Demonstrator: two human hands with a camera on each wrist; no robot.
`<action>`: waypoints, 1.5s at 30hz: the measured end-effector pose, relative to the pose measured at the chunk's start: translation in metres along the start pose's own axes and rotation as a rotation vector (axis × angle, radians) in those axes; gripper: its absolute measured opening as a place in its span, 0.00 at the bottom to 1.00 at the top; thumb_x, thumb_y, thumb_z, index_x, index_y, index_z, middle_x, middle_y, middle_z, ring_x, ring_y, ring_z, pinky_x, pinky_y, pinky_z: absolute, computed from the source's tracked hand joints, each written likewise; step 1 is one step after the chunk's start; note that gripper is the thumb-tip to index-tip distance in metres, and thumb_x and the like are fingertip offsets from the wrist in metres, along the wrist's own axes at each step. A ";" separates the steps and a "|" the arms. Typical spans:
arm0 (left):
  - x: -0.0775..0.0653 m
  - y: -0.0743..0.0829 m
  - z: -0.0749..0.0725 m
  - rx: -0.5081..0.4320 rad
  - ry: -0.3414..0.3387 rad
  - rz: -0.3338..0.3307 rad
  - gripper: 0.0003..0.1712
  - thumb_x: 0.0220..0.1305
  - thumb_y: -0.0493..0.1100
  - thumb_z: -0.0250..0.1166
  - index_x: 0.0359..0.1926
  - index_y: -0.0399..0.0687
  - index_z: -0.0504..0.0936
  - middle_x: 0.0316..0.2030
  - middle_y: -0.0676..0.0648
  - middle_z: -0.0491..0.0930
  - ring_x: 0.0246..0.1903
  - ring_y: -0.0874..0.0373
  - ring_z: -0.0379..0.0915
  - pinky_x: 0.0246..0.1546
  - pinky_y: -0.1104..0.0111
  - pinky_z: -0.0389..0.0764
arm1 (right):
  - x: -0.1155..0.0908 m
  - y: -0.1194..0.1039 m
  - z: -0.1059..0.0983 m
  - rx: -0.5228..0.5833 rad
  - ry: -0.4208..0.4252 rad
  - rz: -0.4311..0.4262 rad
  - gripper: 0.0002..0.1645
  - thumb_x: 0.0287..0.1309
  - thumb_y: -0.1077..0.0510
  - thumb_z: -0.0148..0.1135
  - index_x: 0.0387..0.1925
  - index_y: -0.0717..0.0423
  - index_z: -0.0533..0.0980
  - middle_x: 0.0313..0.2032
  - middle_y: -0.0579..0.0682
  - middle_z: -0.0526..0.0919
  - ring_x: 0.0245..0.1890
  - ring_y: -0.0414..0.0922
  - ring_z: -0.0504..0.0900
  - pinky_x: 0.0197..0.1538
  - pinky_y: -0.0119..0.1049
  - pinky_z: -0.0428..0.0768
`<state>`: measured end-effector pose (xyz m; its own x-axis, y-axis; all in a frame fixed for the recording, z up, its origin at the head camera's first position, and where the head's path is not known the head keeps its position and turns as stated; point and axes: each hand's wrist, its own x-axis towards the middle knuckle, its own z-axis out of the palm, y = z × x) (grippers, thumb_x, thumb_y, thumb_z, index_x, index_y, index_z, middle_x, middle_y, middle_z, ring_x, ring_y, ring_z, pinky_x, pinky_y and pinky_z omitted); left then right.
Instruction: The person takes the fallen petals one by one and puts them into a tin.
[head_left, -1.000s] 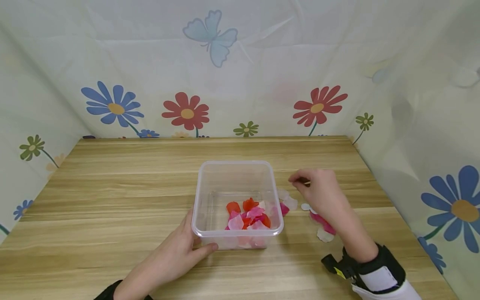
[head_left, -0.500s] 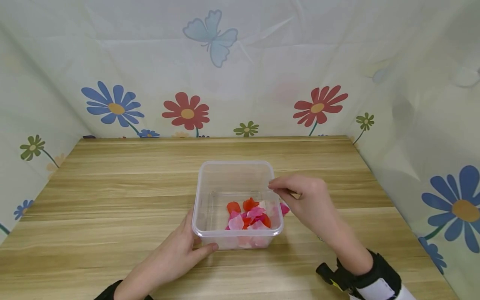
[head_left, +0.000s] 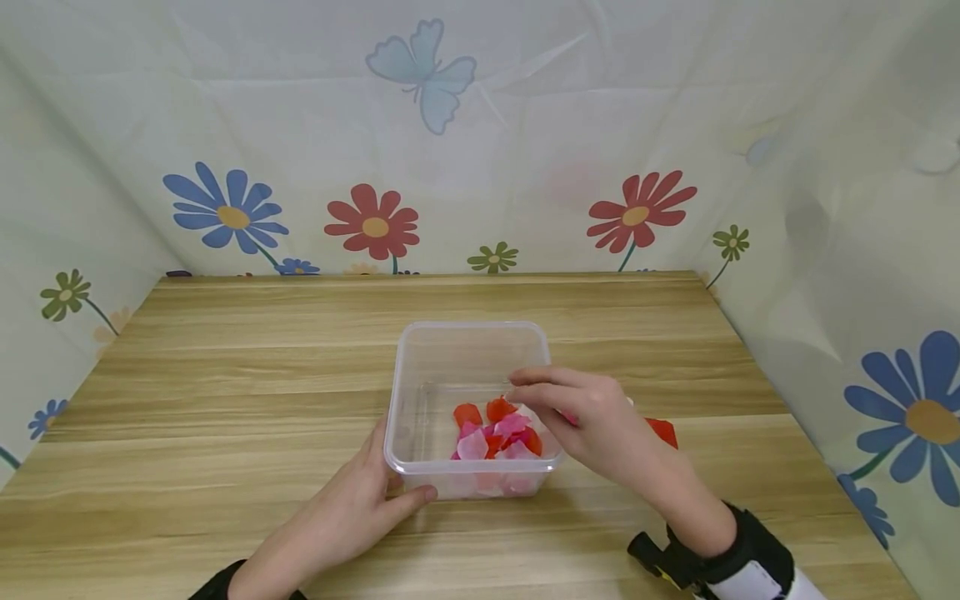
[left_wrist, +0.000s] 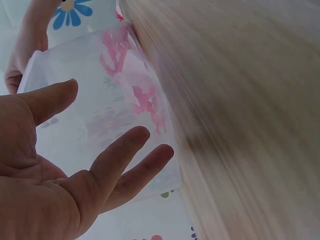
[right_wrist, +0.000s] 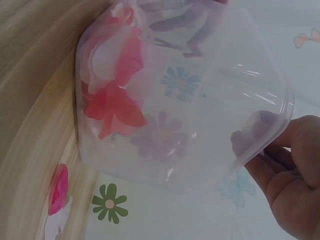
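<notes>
Left hand [head_left: 352,500]: fingers spread, fairly straight, laid against the near-left side of the plastic box and not clenched; a light press, so a knock could slide the box.
Clear plastic box [head_left: 467,467]: upright on the table [head_left: 225,375], between the hands.
Flower petals [head_left: 512,427], red, pink and white: heaped inside, below the right fingertips; thin, liable to cling to skin and lift out.
Right hand [head_left: 600,417]: over the right rim, fingers loosely extended (whether one petal clings, cannot tell).
Red petal [head_left: 662,432]: just beyond the right hand; a forearm sweep might scatter it.
</notes>
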<state>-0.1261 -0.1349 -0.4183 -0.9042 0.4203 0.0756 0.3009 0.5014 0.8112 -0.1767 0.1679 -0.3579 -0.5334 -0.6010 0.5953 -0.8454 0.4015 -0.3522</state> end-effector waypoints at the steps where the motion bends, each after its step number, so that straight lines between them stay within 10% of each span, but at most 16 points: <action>1: 0.000 0.000 0.000 0.000 -0.001 0.000 0.57 0.64 0.45 0.75 0.80 0.49 0.45 0.68 0.39 0.66 0.57 0.51 0.76 0.54 0.61 0.82 | 0.000 0.000 0.000 0.004 -0.008 0.003 0.22 0.46 0.75 0.77 0.46 0.61 0.87 0.49 0.55 0.87 0.48 0.50 0.87 0.46 0.32 0.84; 20: 0.000 0.002 0.001 -0.082 -0.019 0.017 0.54 0.65 0.41 0.73 0.79 0.52 0.46 0.68 0.38 0.65 0.59 0.46 0.76 0.54 0.65 0.81 | 0.001 0.003 -0.008 -0.064 0.055 0.028 0.23 0.49 0.76 0.75 0.49 0.60 0.85 0.50 0.52 0.87 0.52 0.48 0.86 0.52 0.38 0.83; 26: 0.000 0.001 0.001 -0.077 -0.015 0.024 0.54 0.65 0.41 0.73 0.80 0.52 0.46 0.68 0.38 0.66 0.59 0.46 0.75 0.54 0.65 0.81 | -0.001 0.018 -0.013 -0.171 0.166 0.228 0.15 0.56 0.77 0.69 0.45 0.63 0.82 0.40 0.53 0.87 0.38 0.46 0.85 0.40 0.42 0.88; 34: 0.000 0.001 0.001 -0.102 -0.019 0.029 0.54 0.65 0.39 0.73 0.80 0.52 0.46 0.68 0.38 0.65 0.60 0.45 0.75 0.54 0.65 0.81 | -0.009 0.045 -0.008 -0.147 -0.258 0.658 0.10 0.61 0.72 0.66 0.45 0.66 0.81 0.39 0.57 0.83 0.37 0.51 0.80 0.42 0.47 0.86; 45: 0.000 0.001 0.001 -0.081 -0.012 0.033 0.52 0.65 0.40 0.73 0.79 0.51 0.48 0.67 0.38 0.66 0.60 0.46 0.74 0.56 0.64 0.80 | -0.018 0.063 0.009 -0.132 -0.401 0.597 0.05 0.55 0.70 0.69 0.32 0.59 0.82 0.28 0.49 0.81 0.29 0.45 0.77 0.34 0.39 0.79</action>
<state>-0.1259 -0.1341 -0.4182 -0.8904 0.4447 0.0967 0.3047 0.4249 0.8524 -0.2208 0.1987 -0.3974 -0.8926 -0.4507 0.0097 -0.4109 0.8047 -0.4284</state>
